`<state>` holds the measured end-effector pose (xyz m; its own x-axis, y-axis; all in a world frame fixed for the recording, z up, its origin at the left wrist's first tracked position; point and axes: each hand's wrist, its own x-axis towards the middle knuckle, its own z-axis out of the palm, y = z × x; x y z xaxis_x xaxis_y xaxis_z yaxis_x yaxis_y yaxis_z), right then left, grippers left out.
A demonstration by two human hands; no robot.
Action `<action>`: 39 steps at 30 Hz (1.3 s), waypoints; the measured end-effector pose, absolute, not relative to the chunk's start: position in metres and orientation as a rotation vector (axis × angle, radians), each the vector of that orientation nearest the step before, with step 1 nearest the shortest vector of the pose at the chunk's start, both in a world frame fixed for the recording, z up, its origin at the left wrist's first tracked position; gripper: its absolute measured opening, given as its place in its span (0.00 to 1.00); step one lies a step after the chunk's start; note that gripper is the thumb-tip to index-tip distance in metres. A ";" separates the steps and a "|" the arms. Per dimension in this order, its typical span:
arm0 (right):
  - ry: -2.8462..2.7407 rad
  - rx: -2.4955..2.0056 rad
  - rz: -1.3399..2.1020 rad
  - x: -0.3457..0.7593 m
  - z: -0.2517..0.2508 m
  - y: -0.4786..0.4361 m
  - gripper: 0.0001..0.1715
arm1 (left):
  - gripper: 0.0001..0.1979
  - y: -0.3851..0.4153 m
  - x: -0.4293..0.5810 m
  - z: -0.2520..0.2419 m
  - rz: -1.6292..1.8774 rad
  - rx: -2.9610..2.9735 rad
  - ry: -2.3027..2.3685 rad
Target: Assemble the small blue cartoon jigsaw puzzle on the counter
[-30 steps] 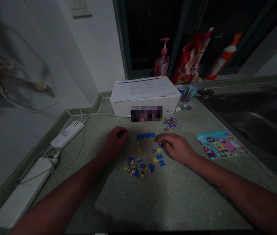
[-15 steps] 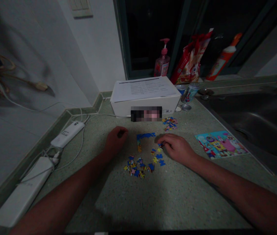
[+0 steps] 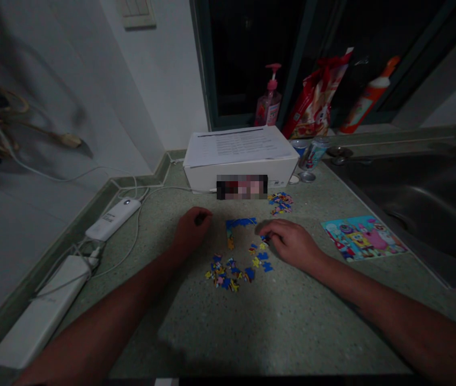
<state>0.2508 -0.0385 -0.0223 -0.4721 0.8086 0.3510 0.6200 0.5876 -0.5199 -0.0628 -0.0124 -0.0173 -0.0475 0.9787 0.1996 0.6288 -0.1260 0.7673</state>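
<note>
Curled fingers close my left hand (image 3: 191,229), which rests on the counter left of the joined jigsaw pieces, with nothing visible in it. A blue strip along the top and a blue-to-orange strip down the left make up that joined corner (image 3: 244,221). On its right side, my right hand (image 3: 294,242) is bent over with thumb and fingertips closed at a small puzzle piece (image 3: 264,239), partly hidden by them. Several loose blue and yellow pieces (image 3: 262,257) lie just below these fingers. A looser pile of pieces (image 3: 223,274) spreads below the corner.
Another heap of pieces (image 3: 280,202) lies near the white box (image 3: 199,177). A colourful cartoon picture sheet (image 3: 362,238) is at right, beside the sink (image 3: 421,198). Power strips (image 3: 43,311) and cables run along the left wall. A can (image 3: 314,153) stands behind.
The view shifts very slightly. Both hands and the puzzle pieces keep the same places relative to each other.
</note>
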 end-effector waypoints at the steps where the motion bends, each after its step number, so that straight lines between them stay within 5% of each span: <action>1: -2.248 -1.130 0.433 0.251 -0.023 -0.038 0.22 | 0.04 -0.012 -0.063 -0.017 1.032 1.783 1.703; 39: -2.411 -0.866 0.154 0.238 -0.006 -0.054 0.15 | 0.05 -0.012 -0.062 -0.017 1.019 1.808 1.711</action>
